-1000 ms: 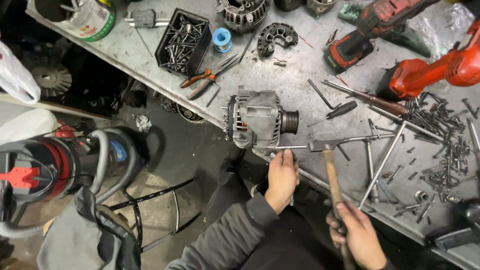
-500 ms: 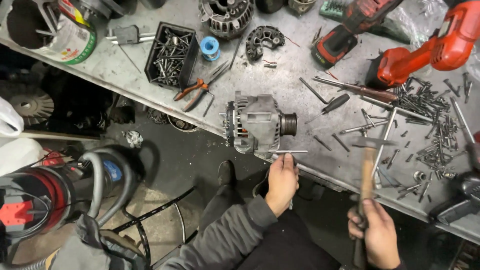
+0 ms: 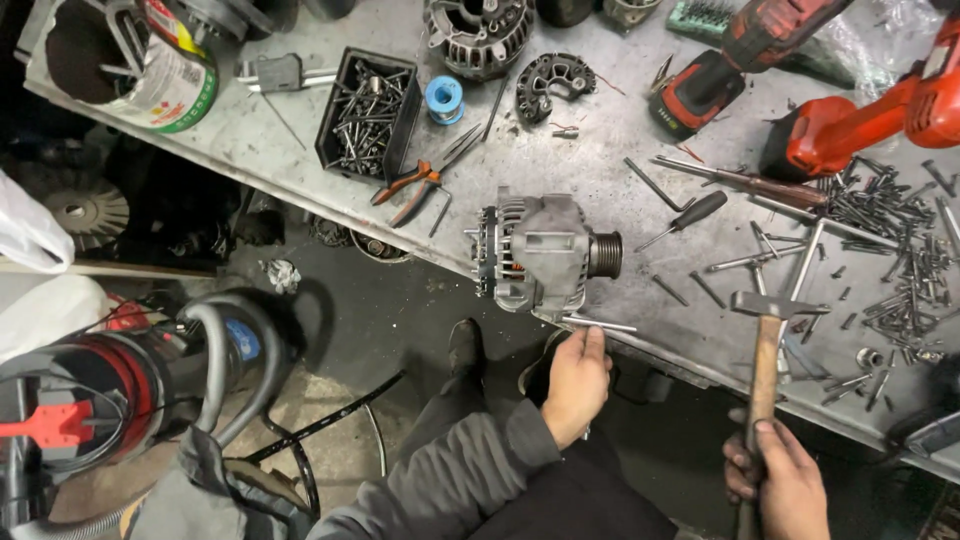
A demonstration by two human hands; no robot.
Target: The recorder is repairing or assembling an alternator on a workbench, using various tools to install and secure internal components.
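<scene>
A grey alternator with a grooved pulley rests near the front edge of a worn metal workbench. My left hand pinches a thin metal rod that lies level against the alternator's lower edge. My right hand grips the wooden handle of a hammer, whose steel head hovers over the bench well to the right of the rod.
A black tray of screws, orange-handled pliers, a blue spool, a screwdriver, red power drills and several loose bolts lie on the bench. A vacuum with hose stands on the floor at left.
The hammer has swung away to the right and stands more upright, its head farther from the rod. My left hand keeps the rod against the alternator. The view has shifted closer.
</scene>
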